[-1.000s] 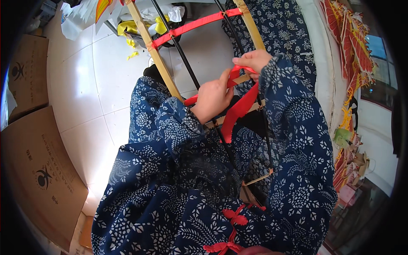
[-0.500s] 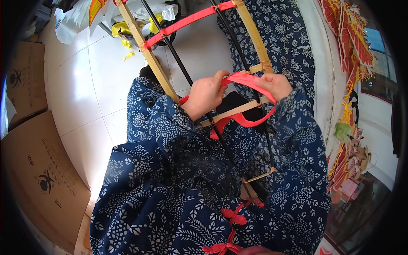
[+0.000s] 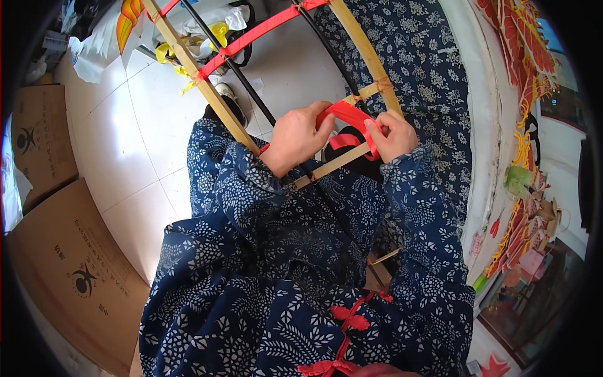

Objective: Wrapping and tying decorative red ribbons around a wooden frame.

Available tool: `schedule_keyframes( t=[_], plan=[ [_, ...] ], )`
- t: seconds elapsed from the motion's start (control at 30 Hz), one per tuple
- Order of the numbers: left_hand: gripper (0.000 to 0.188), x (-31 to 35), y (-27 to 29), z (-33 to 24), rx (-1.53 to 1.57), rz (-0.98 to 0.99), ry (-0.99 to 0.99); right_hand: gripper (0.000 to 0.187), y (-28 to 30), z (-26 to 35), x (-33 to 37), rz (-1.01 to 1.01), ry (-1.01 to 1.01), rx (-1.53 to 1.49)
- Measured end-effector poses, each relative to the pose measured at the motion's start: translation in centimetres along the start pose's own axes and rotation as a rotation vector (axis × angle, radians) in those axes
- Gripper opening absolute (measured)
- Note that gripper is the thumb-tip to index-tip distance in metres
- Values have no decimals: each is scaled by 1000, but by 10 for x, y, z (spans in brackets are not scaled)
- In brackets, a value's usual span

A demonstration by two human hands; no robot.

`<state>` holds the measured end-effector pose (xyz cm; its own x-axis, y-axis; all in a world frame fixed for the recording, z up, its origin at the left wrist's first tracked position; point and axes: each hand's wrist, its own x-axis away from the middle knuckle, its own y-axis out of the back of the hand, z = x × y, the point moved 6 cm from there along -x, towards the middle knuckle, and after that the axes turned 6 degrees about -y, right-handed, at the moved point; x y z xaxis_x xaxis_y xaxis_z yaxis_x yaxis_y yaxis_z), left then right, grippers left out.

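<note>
A red cloth strip (image 3: 345, 112) runs between my two hands around the lower part of a frame of bamboo strips (image 3: 221, 108) and black rods (image 3: 252, 93). My left hand (image 3: 297, 139) is closed on the strip at its left, thumb and fingers pinched together. At the right side of the frame, my right hand (image 3: 395, 137) pinches the strip close to a curved bamboo piece (image 3: 365, 53). The strip's loose part hangs behind a pale crosspiece (image 3: 342, 161), partly hidden. Higher up, a crossbar wrapped in red (image 3: 264, 34) spans the frame.
Cardboard boxes (image 3: 78, 264) stand on the tiled floor (image 3: 135, 125) at the left. Yellow and white scraps (image 3: 217, 31) lie beyond the frame. Blue patterned cloth (image 3: 433, 75) spreads at the right, beside hanging red and yellow decorations (image 3: 524, 44). A shoe (image 3: 229, 100) shows beneath the frame.
My right hand has moved left and slightly down, its fingers now curled tighter. The strip's hanging loop has swung from below the right hand to behind the crosspiece. The frame has shifted left.
</note>
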<state>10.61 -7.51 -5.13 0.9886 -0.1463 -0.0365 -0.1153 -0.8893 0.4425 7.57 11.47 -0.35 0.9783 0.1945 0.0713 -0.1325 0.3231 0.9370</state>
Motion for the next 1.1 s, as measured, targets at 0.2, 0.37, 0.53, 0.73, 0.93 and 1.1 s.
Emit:
schedule_keyframes(
  t=[0.2,0.37,0.53,0.73,0.93,1.1],
  plan=[
    [34,-13,-9,10,33,11,138,28,-4,-3,3,-132,10,-130],
    [40,-21,-20,22,149,140,271,30,-9,-12,4,40,-226,-78],
    [41,-25,-28,24,163,103,236,31,-9,-14,3,28,-223,-84],
    [42,-28,-30,23,119,55,173,31,-10,-12,3,36,-240,-102],
    [41,-30,-30,19,123,87,236,31,-11,-12,3,36,-231,-68],
    [39,-32,-40,36,535,194,397,32,-14,-16,5,24,-239,-132]
  ],
)
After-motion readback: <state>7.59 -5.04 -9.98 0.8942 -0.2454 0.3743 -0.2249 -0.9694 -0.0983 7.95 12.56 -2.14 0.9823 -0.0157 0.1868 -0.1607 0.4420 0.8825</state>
